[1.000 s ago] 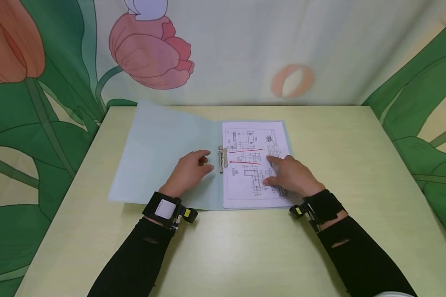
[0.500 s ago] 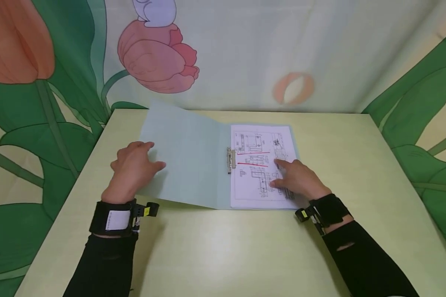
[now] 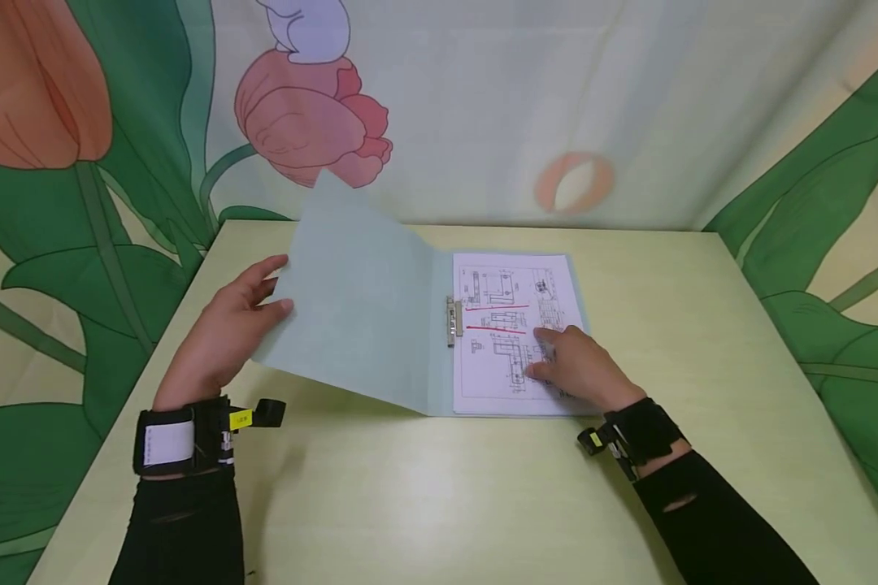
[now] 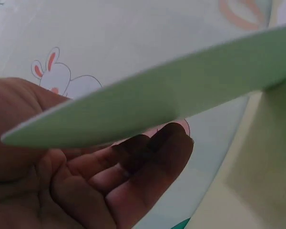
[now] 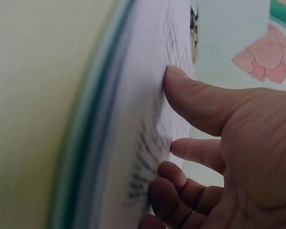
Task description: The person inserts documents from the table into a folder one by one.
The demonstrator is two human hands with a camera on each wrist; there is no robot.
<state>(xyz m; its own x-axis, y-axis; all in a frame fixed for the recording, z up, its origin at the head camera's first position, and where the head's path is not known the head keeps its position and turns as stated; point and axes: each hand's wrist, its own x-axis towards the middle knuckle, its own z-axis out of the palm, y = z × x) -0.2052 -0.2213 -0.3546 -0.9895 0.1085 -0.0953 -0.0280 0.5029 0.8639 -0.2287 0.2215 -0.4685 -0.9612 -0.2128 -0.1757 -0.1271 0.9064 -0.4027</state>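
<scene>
A pale blue clip folder (image 3: 366,301) lies open on the table, its left cover tilted up off the tabletop. My left hand (image 3: 223,329) holds that cover by its outer edge. In the left wrist view, the cover passes between the hidden thumb and the curled fingers (image 4: 150,176) beneath it. On the right half lie printed sheets of technical drawings (image 3: 493,276) with two red lines. A metal clip (image 3: 454,321) sits at their left edge. My right hand (image 3: 581,366) rests its thumb and fingertips on the top sheet; the right wrist view shows its other fingers bent.
The pale table (image 3: 424,496) extends around the folder. Behind it hangs a curtain (image 3: 475,106) printed with flowers and a rabbit. Each wrist wears a black strap with a small camera.
My left hand has gone from beside the clip to the cover's outer edge and taken hold of it. The cover has risen further. The right hand stays on the sheets.
</scene>
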